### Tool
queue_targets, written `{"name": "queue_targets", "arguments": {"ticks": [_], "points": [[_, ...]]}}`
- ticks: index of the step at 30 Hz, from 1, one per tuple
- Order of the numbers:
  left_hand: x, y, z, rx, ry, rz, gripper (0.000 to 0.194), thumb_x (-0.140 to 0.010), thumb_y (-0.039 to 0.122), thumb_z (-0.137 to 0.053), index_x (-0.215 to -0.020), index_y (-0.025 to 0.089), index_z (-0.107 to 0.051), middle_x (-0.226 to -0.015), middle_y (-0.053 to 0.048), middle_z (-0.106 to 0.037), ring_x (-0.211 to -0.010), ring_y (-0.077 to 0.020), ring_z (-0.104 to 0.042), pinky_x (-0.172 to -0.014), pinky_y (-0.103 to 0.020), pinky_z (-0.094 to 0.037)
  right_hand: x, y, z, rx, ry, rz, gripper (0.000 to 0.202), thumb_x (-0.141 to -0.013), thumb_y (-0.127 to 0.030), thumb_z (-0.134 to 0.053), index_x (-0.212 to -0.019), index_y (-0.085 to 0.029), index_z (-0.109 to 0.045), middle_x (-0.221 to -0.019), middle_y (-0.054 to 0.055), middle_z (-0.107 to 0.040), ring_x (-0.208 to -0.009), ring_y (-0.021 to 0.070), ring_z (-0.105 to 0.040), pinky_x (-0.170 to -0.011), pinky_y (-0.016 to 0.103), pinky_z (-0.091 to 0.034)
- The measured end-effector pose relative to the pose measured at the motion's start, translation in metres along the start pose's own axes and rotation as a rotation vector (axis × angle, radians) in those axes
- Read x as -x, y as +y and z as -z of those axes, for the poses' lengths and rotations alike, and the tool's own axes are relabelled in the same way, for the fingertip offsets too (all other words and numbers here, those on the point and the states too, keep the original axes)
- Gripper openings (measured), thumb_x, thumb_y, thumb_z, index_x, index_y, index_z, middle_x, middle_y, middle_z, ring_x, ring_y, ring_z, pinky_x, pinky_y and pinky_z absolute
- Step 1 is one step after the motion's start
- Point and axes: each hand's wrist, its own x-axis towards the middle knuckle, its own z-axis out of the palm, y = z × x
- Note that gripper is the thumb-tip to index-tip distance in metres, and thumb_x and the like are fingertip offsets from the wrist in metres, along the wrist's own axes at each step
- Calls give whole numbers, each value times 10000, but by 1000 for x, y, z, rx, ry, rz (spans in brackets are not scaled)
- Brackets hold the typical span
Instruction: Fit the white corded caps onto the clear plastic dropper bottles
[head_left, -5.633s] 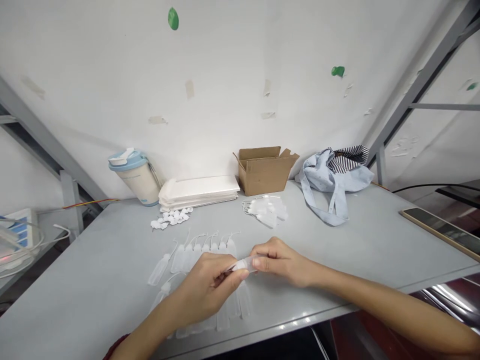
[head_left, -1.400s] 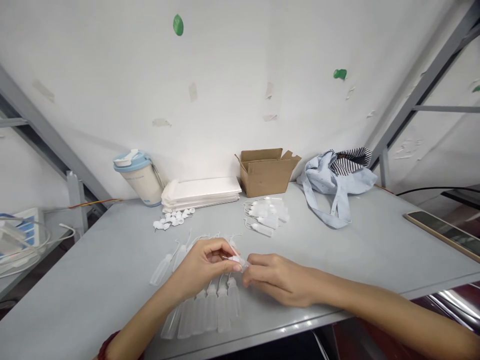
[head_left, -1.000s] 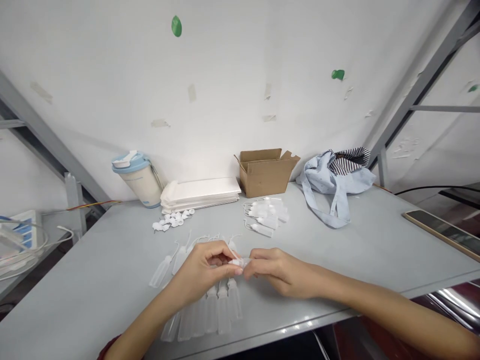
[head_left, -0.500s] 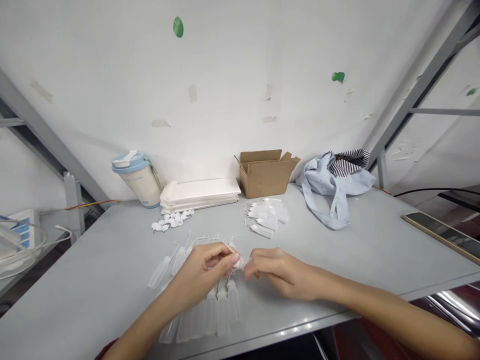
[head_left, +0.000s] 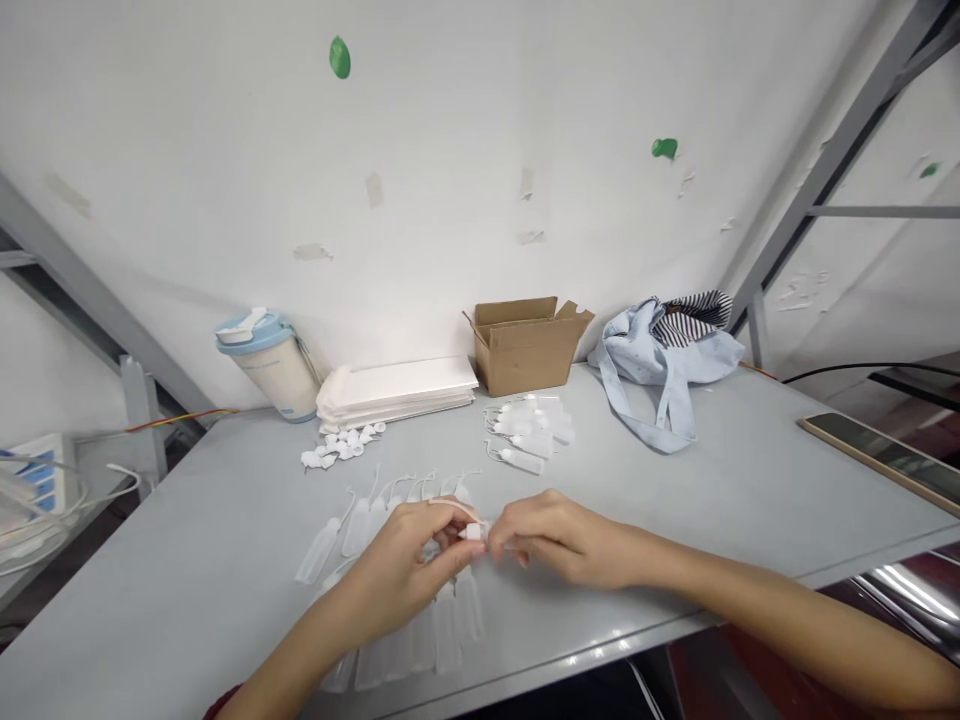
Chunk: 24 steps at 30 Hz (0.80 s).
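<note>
Between the fingertips of my left hand (head_left: pixel 420 560) is a small white cap (head_left: pixel 473 532) with a thin white cord trailing over the fingers. Close on its right, the bent fingers of my right hand (head_left: pixel 551 535) are closed around a translucent piece, mostly hidden, that meets the cap. Several clear plastic bottles with cords lie in rows under and beside my left hand, one of them a bottle (head_left: pixel 319 551) at the left end. A second group of capped bottles (head_left: pixel 525 460) lies beyond my hands, in front of the cardboard box. Small white caps (head_left: pixel 341 446) are piled at the back left.
Along the wall stand a blue-lidded cup (head_left: pixel 274 370), a stack of white sheets (head_left: pixel 405 385), an open cardboard box (head_left: pixel 525 358) and a light blue cloth bag (head_left: pixel 652 370). A phone (head_left: pixel 885 455) lies at the right edge. Cables and a power strip (head_left: pixel 37 485) are at far left.
The fingers of my left hand have opened up somewhat, so the white cap shows more clearly. My right hand has turned slightly against it. The camera view has shifted a little.
</note>
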Motion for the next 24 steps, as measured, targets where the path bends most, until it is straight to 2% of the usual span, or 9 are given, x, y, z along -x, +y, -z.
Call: {"name": "queue_targets", "arguments": {"ticks": [2,5,10,14,16,20,22,24], "points": [[1,-2,-1,22,27,-29,145,-847,277,-574,-919,177,-651,-825,-41,-680,-723,-165,-611,-661,-245,-460,0,1,1,-101,-23,-73,292,-916,-77,-361,-971,-133,-643,-723,8,-560,-627,95,-509,-652,208,-420],[1,-1,-1,74,46,-33,128,-823,258,-592,-886,175,-667,-805,-45,-682,-714,-167,-614,-678,-258,-475,0,2,2,-197,-28,-137,275,-965,-175,-380,-977,-137,-653,-671,-12,-524,-596,86,-482,-614,196,-398],[-1,8,4,192,-12,101,230,-795,369,-639,-896,167,-677,-914,-60,-682,-661,-150,-628,-618,-231,-491,-1,-1,2,-249,18,-130,271,-974,-223,-399,-946,-134,-653,-643,-23,-502,-581,78,-465,-575,184,-367],[-1,9,4,159,-67,94,380,-921,393,-440,-709,156,-649,-649,-16,-634,-569,-123,-586,-551,-201,-443,-1,-2,3,-250,33,-133,269,-974,-235,-404,-940,-139,-653,-637,-28,-494,-568,76,-451,-567,187,-361],[-1,7,3,118,-61,77,372,-921,378,-444,-704,157,-650,-608,-12,-625,-558,-125,-581,-552,-203,-438,-1,-1,4,-274,24,-147,271,-971,-250,-411,-936,-139,-655,-643,-23,-501,-571,78,-452,-559,189,-359],[0,6,2,68,18,13,233,-840,364,-590,-913,167,-689,-789,-50,-695,-646,-153,-624,-609,-223,-469,-1,2,3,-416,9,-202,265,-962,-279,-439,-917,-135,-657,-638,-23,-501,-553,73,-424,-536,186,-343],[0,7,2,63,23,9,238,-821,374,-612,-910,169,-694,-871,-61,-698,-654,-150,-626,-623,-227,-478,-1,3,2,-471,15,-214,264,-960,-288,-447,-908,-135,-655,-632,-27,-494,-538,68,-399,-528,186,-332],[0,9,2,74,-10,33,266,-858,390,-555,-833,164,-693,-806,-49,-687,-614,-137,-609,-593,-217,-472,0,3,2,-476,23,-209,267,-959,-296,-450,-901,-134,-654,-637,-24,-501,-539,68,-400,-522,188,-327]]}}
